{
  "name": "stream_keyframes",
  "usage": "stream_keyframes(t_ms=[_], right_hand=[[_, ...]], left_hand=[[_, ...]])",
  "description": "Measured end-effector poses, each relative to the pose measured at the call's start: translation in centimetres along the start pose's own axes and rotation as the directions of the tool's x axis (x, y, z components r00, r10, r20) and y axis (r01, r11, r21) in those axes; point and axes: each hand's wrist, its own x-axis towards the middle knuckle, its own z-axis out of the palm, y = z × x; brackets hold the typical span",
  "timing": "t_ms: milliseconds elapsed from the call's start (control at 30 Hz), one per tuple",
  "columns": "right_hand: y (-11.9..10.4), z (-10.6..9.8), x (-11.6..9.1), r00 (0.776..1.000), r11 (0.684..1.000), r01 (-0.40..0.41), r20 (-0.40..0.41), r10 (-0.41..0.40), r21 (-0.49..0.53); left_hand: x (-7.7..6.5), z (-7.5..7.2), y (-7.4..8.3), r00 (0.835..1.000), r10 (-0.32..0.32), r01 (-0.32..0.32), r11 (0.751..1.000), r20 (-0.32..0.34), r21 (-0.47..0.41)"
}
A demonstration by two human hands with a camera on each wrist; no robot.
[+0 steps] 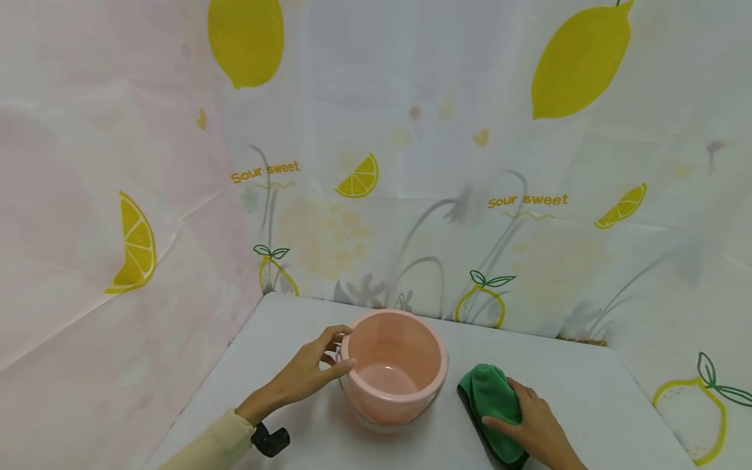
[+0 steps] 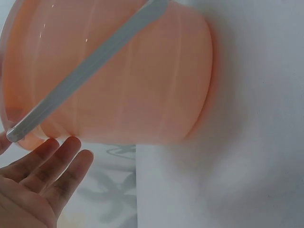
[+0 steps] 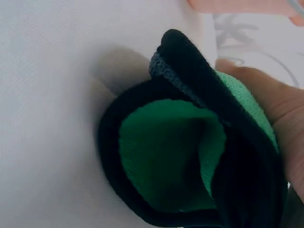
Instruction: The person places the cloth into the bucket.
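Observation:
A pink plastic bucket (image 1: 390, 385) stands upright on the white table, its grey handle (image 2: 90, 71) slanting down across the outside wall. My left hand (image 1: 305, 371) holds the bucket's left side at the rim, thumb at the near part of the rim and fingers (image 2: 71, 166) against the outer wall. To the right of the bucket, my right hand (image 1: 531, 421) grips a folded green cloth (image 1: 492, 401) with a dark edge. Folded layers of the cloth (image 3: 166, 147) face the right wrist camera, just over the tabletop; whether they touch it, I cannot tell.
The white table (image 1: 564, 378) meets a hanging sheet (image 1: 376, 248) printed with lemons at its back and sides. A dark strap with a black piece (image 1: 271, 440) sits on the left wrist, below a pale sleeve (image 1: 217, 444).

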Motion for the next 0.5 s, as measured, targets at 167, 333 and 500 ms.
stream_keyframes(t_ms=[167,333,500], right_hand=[[-0.07,0.7,0.39,1.0,1.0,0.023,-0.004,-0.023,0.014],[-0.07,0.77,0.59,1.0,0.999,-0.002,-0.026,0.003,0.037],[-0.09,0.65,0.68,0.999,0.999,-0.004,-0.035,0.006,0.053]], left_hand=[[0.08,-0.04,-0.2,1.0,0.025,-0.025,1.0,0.006,0.006],[0.18,-0.09,-0.21,0.999,0.052,-0.052,0.999,0.01,0.008],[0.19,-0.1,-0.08,0.999,0.046,-0.046,0.999,0.016,-0.008]])
